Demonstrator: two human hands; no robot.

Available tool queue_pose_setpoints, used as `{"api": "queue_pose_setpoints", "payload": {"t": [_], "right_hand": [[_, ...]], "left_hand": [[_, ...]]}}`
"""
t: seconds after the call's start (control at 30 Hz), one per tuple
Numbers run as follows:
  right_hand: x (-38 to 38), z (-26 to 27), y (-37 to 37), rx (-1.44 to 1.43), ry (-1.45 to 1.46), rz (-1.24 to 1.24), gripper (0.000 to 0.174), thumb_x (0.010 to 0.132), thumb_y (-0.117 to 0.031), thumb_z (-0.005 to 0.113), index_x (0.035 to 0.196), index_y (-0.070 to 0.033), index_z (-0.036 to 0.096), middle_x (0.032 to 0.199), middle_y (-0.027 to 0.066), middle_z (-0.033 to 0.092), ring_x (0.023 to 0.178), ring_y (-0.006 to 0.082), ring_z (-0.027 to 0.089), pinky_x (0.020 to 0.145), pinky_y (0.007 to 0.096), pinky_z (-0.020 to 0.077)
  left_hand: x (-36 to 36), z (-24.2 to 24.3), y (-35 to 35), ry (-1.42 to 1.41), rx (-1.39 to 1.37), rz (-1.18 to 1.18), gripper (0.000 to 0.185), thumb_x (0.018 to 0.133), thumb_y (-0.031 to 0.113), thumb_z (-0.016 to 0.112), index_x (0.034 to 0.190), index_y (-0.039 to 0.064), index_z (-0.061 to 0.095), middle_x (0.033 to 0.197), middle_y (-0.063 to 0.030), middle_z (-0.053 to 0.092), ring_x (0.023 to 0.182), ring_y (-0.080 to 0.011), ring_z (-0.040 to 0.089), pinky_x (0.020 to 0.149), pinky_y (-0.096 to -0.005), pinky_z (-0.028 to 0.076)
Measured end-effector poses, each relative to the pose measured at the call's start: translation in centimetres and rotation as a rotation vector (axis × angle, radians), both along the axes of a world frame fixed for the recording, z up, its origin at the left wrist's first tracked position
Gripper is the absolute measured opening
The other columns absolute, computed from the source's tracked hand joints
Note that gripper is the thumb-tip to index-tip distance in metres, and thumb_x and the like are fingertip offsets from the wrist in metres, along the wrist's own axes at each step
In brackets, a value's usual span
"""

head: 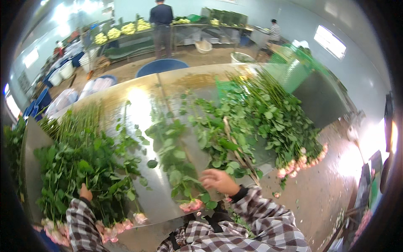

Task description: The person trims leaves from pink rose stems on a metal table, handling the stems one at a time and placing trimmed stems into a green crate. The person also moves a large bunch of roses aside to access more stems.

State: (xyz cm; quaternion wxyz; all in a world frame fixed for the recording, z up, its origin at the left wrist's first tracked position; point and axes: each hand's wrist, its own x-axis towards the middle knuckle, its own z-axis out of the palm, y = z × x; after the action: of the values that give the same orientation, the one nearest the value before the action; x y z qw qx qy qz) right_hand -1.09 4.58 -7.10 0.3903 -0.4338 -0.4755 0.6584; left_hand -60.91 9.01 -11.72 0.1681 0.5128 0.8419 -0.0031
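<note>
My left hand point(86, 192) reaches into a thick pile of leafy pink rose stems point(85, 163) at the left of the metal table point(163, 208); leaves hide its fingers, so its hold is unclear. My right hand point(219, 181), slightly blurred, is over the table's near edge with fingers curled and apart, holding nothing visible. Just left of it lies a small group of roses point(191, 205) with pink heads towards me. Farther right, a larger pile of rose stems point(270, 119) spreads out, its pink heads point(302, 163) past the table's edge.
Green mesh point(229, 89) lies under the right stems. A blue tub point(162, 67) stands beyond the table. Plastic-wrapped bundles point(63, 100) lie at the left. One person point(161, 25) stands at a far bench with pale yellow flowers point(128, 29); another person point(274, 31) is at the far right.
</note>
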Motion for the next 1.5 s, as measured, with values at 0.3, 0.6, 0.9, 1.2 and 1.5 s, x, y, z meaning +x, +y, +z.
{"api": "queue_pose_setpoints", "payload": {"t": [0.3, 0.6, 0.9, 1.2, 1.5], "right_hand": [[35.1, -3.5, 0.9, 0.377, -1.401, -1.004, 0.020, 0.073, -0.009, 0.047, 0.089, -0.001, 0.056, 0.079, 0.0177, 0.060, 0.074, 0.0332, 0.057, 0.066, 0.0384, 0.0455], [51.2, -7.4, 5.0, -0.179, -1.500, -0.561, 0.040, 0.077, -0.019, 0.050, 0.112, -0.001, 0.047, 0.107, 0.0207, 0.052, 0.097, 0.0349, 0.050, 0.083, 0.0405, 0.0409], [50.5, 0.1, 3.0, 0.138, -0.813, -0.492, 0.012, 0.078, -0.008, 0.052, 0.086, -0.001, 0.046, 0.076, 0.0088, 0.056, 0.058, 0.0166, 0.055, 0.049, 0.0283, 0.0447], [35.9, 0.3, -1.3, -0.058, -0.152, -0.272, 0.034, 0.078, 0.006, 0.044, 0.111, 0.004, 0.040, 0.092, 0.0088, 0.056, 0.081, 0.0128, 0.055, 0.070, 0.0254, 0.0472], [23.6, 0.9, -0.1, 0.105, -0.114, -0.255, 0.028, 0.079, 0.002, 0.052, 0.106, 0.004, 0.045, 0.091, 0.0078, 0.058, 0.081, 0.0121, 0.056, 0.070, 0.0247, 0.0462]], "left_hand": [[11.5, 14.6, 2.3, 0.173, -0.191, -0.329, 0.054, 0.082, 0.028, 0.053, 0.122, -0.005, 0.035, 0.089, -0.0182, 0.056, 0.076, -0.0295, 0.055, 0.063, -0.0380, 0.045], [49.0, 14.7, 3.3, -0.920, -0.095, -0.887, 0.033, 0.084, 0.015, 0.051, 0.113, 0.001, 0.046, 0.090, -0.0099, 0.061, 0.076, -0.0141, 0.059, 0.068, -0.0253, 0.047], [72.2, 6.6, 4.7, -1.449, -0.432, -0.834, 0.029, 0.089, 0.016, 0.042, 0.112, -0.001, 0.045, 0.094, -0.0077, 0.058, 0.082, -0.0110, 0.055, 0.071, -0.0238, 0.047], [84.1, 0.3, 1.6, -1.679, -0.153, -0.330, 0.023, 0.087, 0.018, 0.047, 0.100, -0.001, 0.050, 0.084, -0.0038, 0.056, 0.075, -0.0089, 0.053, 0.065, -0.0231, 0.045], [71.6, 6.1, 2.1, -1.540, 0.218, -0.452, 0.019, 0.084, 0.008, 0.049, 0.096, -0.007, 0.051, 0.083, -0.0053, 0.057, 0.079, -0.0108, 0.056, 0.067, -0.0237, 0.046]]}}
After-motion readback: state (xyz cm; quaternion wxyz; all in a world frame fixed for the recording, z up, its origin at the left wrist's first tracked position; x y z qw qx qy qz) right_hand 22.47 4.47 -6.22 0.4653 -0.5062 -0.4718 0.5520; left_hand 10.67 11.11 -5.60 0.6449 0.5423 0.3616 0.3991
